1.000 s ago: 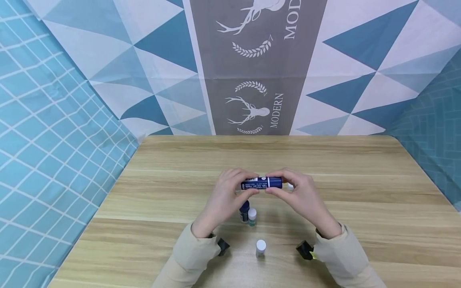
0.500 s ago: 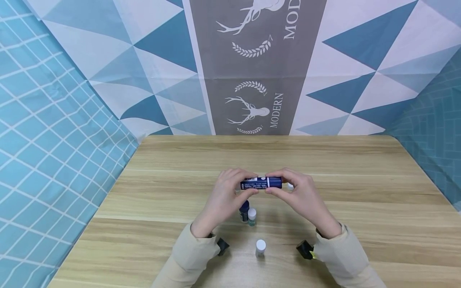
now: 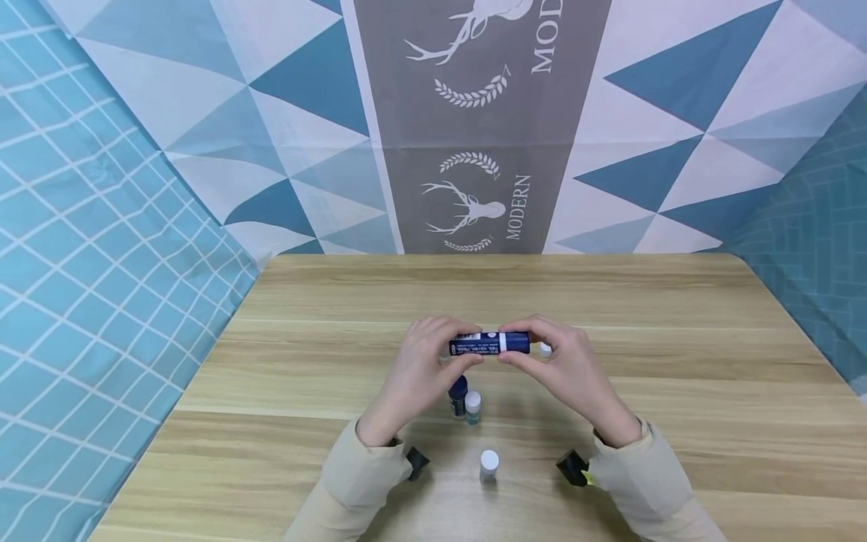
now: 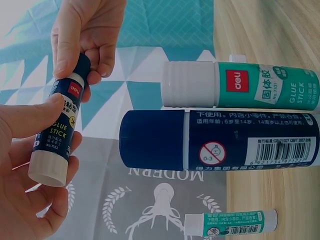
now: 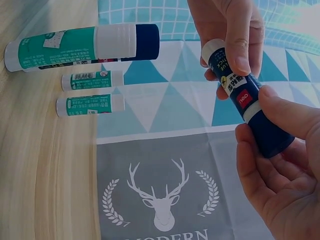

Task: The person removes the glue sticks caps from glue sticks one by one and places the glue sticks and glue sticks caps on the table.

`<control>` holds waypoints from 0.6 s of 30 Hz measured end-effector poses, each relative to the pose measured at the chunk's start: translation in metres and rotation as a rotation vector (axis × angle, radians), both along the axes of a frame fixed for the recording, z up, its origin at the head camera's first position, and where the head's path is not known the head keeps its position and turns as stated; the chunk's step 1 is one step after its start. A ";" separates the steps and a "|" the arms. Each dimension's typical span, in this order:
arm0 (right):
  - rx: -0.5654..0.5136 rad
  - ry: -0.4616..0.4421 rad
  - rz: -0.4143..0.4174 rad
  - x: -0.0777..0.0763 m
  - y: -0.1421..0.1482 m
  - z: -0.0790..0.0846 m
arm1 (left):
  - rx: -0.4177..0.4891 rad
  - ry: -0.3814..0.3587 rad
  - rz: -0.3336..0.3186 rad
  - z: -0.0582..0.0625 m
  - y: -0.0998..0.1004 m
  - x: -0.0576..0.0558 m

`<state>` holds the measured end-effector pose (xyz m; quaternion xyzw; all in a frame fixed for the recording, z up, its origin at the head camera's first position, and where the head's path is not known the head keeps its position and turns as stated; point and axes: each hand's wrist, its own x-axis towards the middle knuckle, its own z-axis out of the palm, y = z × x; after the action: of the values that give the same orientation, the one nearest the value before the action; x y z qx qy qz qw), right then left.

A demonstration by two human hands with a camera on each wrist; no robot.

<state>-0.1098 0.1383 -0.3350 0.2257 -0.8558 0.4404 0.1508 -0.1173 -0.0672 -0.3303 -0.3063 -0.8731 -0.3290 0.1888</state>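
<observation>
A dark blue glue stick [image 3: 477,345] lies crosswise between my two hands, raised over the table. My left hand [image 3: 423,365] pinches the body, its thumb below and fingers above. At the other end, my right hand [image 3: 562,357] grips the dark blue cap [image 3: 518,343] the same way. A white band shows between cap and body. In the left wrist view, the white base [image 4: 47,175] of this glue stick points toward the left palm. The right wrist view shows the cap end [image 5: 267,130] between right thumb and fingers.
Below the hands stand another dark blue glue stick [image 3: 457,399] and a green, white-capped one [image 3: 473,410]. A small white-capped glue stick [image 3: 488,465] stands nearer the front edge. Behind the right hand, one white cap [image 3: 546,350] peeks out. Patterned cloth [image 3: 474,128] hangs behind the table [image 3: 339,293].
My left hand has shifted slightly left with the glue stick's body. The white band between body and cap shows wider than before. My right hand has hardly moved.
</observation>
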 end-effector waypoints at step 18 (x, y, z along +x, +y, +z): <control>-0.001 0.003 -0.006 -0.001 0.003 0.000 | 0.009 0.025 0.025 0.001 -0.003 -0.001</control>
<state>-0.1108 0.1411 -0.3350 0.2239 -0.8561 0.4398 0.1535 -0.1182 -0.0698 -0.3293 -0.2984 -0.8729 -0.3268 0.2053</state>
